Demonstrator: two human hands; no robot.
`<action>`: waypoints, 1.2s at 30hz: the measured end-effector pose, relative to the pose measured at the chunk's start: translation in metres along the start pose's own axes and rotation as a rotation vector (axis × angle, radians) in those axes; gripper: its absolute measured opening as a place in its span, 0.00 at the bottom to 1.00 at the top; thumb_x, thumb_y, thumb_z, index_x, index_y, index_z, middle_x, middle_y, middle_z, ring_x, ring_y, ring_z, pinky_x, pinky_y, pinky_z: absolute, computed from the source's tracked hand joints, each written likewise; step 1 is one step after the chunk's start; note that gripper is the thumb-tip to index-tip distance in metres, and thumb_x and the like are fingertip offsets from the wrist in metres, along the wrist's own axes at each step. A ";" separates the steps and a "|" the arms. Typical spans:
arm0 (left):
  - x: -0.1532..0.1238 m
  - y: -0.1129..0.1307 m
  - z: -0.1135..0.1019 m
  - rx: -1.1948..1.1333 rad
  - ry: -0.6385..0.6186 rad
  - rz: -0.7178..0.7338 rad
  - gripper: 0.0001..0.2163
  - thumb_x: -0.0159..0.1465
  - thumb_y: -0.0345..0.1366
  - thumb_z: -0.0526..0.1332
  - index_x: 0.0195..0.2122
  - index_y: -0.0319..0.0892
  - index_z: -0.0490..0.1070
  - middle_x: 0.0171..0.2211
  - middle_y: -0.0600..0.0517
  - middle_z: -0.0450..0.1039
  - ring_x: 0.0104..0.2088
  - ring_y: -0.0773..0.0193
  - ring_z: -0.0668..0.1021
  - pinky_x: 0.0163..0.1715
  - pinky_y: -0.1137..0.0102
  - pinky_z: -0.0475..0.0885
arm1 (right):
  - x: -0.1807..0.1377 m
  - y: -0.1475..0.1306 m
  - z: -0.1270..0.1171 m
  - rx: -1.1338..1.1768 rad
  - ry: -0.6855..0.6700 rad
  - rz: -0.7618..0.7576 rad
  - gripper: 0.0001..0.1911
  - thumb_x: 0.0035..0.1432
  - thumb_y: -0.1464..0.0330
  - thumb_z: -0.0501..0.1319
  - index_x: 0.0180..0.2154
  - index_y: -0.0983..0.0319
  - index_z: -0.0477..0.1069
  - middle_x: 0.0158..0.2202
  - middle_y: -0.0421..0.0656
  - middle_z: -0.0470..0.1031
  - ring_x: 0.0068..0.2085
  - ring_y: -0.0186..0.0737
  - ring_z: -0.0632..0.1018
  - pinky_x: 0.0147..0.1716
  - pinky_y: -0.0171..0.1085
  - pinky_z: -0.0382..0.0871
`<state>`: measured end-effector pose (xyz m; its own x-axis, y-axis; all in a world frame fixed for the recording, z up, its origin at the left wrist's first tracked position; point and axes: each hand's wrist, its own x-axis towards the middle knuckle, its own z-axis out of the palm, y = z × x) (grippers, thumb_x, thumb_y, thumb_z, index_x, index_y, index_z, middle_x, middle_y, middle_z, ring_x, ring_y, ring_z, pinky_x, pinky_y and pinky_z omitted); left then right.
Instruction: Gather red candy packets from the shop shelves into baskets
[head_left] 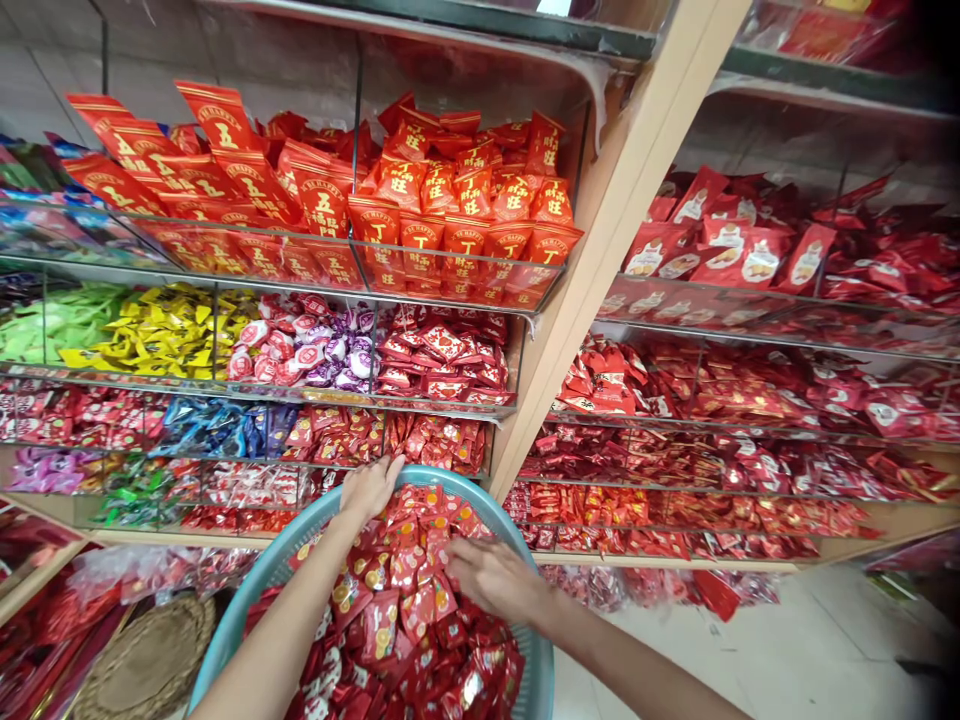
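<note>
A blue-green plastic basket (pixel 238 612) stands below me, heaped with small red wrapped candies (pixel 381 625), several printed with orange slices. My left hand (pixel 373 490) is at the basket's far rim, its fingers closed over the edge. Inside the basket, my right hand (pixel 491 578) reaches in from the right and touches the top of the heap. Its fingers bend down among the packets and are slightly blurred, so whether they grip any is unclear. Just beyond the far rim, a shelf compartment holds similar orange-printed red candies (pixel 437 443).
Clear-fronted shelves hold large red packets (pixel 465 190), yellow packets (pixel 169 325) and purple-white candies (pixel 349 352). A wooden upright (pixel 600 255) divides the shelving. A round woven item (pixel 146 665) lies low at left; pale floor tiles (pixel 810 650) show at right.
</note>
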<state>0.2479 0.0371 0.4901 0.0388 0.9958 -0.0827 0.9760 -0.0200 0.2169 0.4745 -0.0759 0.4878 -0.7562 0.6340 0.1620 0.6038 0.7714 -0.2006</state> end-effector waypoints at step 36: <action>0.002 -0.002 0.004 -0.009 0.015 -0.013 0.30 0.61 0.55 0.32 0.43 0.44 0.68 0.37 0.44 0.76 0.41 0.54 0.75 0.43 0.61 0.63 | 0.092 0.091 0.015 1.261 0.416 0.705 0.19 0.38 0.55 0.65 0.23 0.64 0.66 0.23 0.40 0.73 0.27 0.34 0.74 0.31 0.35 0.68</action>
<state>0.2470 0.0392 0.4852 0.0227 0.9972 -0.0707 0.9744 -0.0063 0.2248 0.4560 0.0520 0.4702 -0.1571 0.9817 -0.1079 0.0321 -0.1041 -0.9940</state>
